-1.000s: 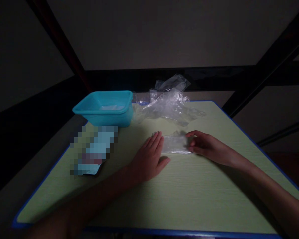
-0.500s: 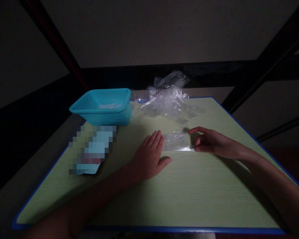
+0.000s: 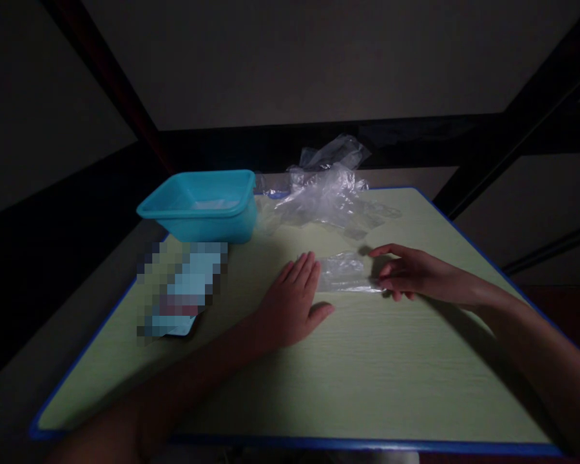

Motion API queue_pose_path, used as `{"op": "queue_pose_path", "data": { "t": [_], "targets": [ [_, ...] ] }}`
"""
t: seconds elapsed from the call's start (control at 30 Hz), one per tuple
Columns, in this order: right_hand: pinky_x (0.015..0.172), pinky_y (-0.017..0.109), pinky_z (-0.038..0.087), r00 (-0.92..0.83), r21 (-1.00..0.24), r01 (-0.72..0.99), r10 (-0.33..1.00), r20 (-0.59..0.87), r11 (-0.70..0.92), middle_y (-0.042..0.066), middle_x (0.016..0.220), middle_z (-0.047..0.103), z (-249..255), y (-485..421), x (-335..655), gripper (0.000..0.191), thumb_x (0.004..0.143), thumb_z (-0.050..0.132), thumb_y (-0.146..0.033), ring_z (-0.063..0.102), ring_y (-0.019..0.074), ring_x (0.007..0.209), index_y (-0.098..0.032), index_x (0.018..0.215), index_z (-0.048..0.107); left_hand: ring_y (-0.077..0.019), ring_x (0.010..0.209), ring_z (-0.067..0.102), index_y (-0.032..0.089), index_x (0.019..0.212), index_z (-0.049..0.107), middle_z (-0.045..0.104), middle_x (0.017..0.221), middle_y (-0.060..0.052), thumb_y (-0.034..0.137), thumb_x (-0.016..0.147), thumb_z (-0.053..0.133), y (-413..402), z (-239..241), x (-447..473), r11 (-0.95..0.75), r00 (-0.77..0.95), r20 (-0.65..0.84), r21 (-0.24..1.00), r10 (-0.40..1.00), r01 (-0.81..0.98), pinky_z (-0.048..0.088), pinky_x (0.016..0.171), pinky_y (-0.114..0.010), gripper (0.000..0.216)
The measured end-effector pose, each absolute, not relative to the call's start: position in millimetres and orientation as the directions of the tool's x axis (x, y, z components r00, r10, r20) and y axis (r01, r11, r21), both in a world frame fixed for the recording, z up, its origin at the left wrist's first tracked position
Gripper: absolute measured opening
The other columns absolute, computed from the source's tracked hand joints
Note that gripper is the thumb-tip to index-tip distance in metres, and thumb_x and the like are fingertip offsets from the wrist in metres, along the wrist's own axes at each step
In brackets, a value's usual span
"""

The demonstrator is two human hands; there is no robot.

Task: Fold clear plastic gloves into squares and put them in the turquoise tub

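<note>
The left hand point(image 3: 292, 303), flat with fingers together, should pin the plastic bag point(image 3: 341, 273) while the right hand's point(image 3: 408, 274) half-curled, empty fingers gently smooth its right end.

The table point(image 3: 367, 374) is pale green with faint wood grain and a blue edge. At ten o'clock sits a turquoise tub point(image 3: 200, 206); at twelve, clear plastic bags point(image 3: 328, 193). The folded bag point(image 3: 343, 274) looks colourless, perhaps whitish, in the dim light.
</note>
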State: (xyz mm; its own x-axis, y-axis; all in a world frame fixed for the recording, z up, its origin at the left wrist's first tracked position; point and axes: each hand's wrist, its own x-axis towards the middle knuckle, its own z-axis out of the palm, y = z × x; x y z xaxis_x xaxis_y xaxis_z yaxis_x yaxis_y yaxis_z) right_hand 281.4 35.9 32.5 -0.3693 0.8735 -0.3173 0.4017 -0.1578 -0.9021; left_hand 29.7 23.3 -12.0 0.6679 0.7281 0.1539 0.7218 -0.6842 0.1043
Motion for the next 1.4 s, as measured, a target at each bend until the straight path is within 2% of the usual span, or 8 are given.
{"op": "queue_pose_path", "data": {
  "t": [0.13, 0.27, 0.4, 0.63, 0.77, 0.9, 1.2, 1.4],
  "targets": [
    [0.043, 0.024, 0.043, -0.305, -0.885, 0.375, 0.865, -0.398, -0.275, 0.000, 0.077, 0.059, 34.4, 34.5, 278.0, 0.057, 0.062, 0.074, -0.037, 0.057, 0.0097, 0.048, -0.021, 0.108, 0.046, -0.0303, 0.136, 0.023, 0.003, 0.134, 0.033, 0.028, 0.144, -0.024, 0.048, 0.089, 0.037, 23.6, -11.5, 29.6, -0.686, 0.668, 0.160, 0.107, 0.727, 0.720, 0.025, 0.108, -0.046, 0.064],
    [0.053, 0.028, 0.052, -0.253, -0.886, 0.281, 0.862, -0.439, -0.369, -0.002, 0.075, 0.058, 32.6, 32.1, 272.4, 0.052, 0.061, 0.073, -0.027, 0.063, 0.0136, 0.057, -0.023, 0.105, 0.045, -0.0307, 0.136, 0.022, 0.002, 0.133, 0.033, 0.027, 0.145, -0.024, 0.048, 0.089, 0.039, 23.4, -9.9, 30.1, -0.681, 0.666, 0.144, 0.111, 0.732, 0.724, 0.025, 0.108, -0.045, 0.064],
    [0.060, 0.028, 0.053, -0.230, -0.887, 0.247, 0.866, -0.445, -0.390, -0.004, 0.071, 0.057, 33.2, 31.1, 268.7, 0.052, 0.060, 0.073, -0.023, 0.065, 0.0149, 0.062, -0.021, 0.103, 0.045, -0.0317, 0.136, 0.021, 0.000, 0.134, 0.032, 0.025, 0.145, -0.024, 0.047, 0.089, 0.039, 22.4, -8.5, 30.5, -0.671, 0.659, 0.129, 0.110, 0.741, 0.733, 0.024, 0.108, -0.047, 0.066],
    [0.057, 0.027, 0.048, -0.246, -0.904, 0.276, 0.885, -0.395, -0.326, -0.003, 0.069, 0.060, 36.6, 30.2, 269.6, 0.054, 0.058, 0.074, -0.026, 0.062, 0.0140, 0.065, -0.020, 0.102, 0.043, -0.0324, 0.138, 0.015, 0.005, 0.137, 0.030, 0.021, 0.148, -0.021, 0.039, 0.086, 0.046, 20.7, -5.2, 31.0, -0.685, 0.659, 0.199, 0.118, 0.726, 0.719, 0.021, 0.108, -0.050, 0.063],
    [0.048, 0.024, 0.040, -0.325, -0.917, 0.310, 0.879, -0.348, -0.249, -0.003, 0.065, 0.061, 32.2, 31.5, 272.3, 0.048, 0.061, 0.072, -0.027, 0.054, 0.0106, 0.056, -0.019, 0.099, 0.043, -0.0265, 0.139, 0.016, 0.005, 0.137, 0.030, 0.024, 0.147, -0.019, 0.034, 0.088, 0.043, 19.5, -2.6, 29.7, -0.781, 0.754, 0.204, 0.151, 0.624, 0.605, 0.020, 0.111, -0.045, 0.058],
    [0.044, 0.023, 0.034, -0.371, -0.932, 0.299, 0.875, -0.310, -0.203, -0.004, 0.062, 0.060, 27.1, 33.4, 274.1, 0.047, 0.061, 0.071, -0.027, 0.049, 0.0090, 0.051, -0.019, 0.098, 0.043, -0.0243, 0.139, 0.017, 0.004, 0.137, 0.029, 0.025, 0.147, -0.018, 0.039, 0.088, 0.042, 18.5, -1.0, 28.8, -0.838, 0.825, 0.164, 0.192, 0.541, 0.511, 0.022, 0.111, -0.041, 0.061],
    [0.061, 0.027, 0.041, -0.439, -0.932, 0.344, 0.857, -0.270, -0.117, -0.004, 0.066, 0.060, 28.0, 32.3, 274.1, 0.042, 0.064, 0.069, -0.026, 0.054, 0.0104, 0.061, -0.018, 0.097, 0.043, -0.0251, 0.139, 0.017, 0.009, 0.139, 0.029, 0.022, 0.149, -0.016, 0.046, 0.088, 0.044, 19.5, 0.7, 29.7, -0.858, 0.864, 0.084, 0.193, 0.497, 0.475, 0.019, 0.111, -0.042, 0.065],
    [0.061, 0.027, 0.041, -0.465, -0.923, 0.377, 0.847, -0.258, -0.074, -0.004, 0.068, 0.058, 29.4, 30.7, 274.9, 0.038, 0.067, 0.066, -0.027, 0.053, 0.0103, 0.062, -0.018, 0.096, 0.043, -0.0272, 0.139, 0.016, 0.016, 0.139, 0.031, 0.021, 0.149, -0.015, 0.050, 0.087, 0.046, 19.9, -0.2, 29.6, -0.862, 0.866, 0.077, 0.178, 0.494, 0.475, 0.020, 0.110, -0.044, 0.064]
  ]
}}
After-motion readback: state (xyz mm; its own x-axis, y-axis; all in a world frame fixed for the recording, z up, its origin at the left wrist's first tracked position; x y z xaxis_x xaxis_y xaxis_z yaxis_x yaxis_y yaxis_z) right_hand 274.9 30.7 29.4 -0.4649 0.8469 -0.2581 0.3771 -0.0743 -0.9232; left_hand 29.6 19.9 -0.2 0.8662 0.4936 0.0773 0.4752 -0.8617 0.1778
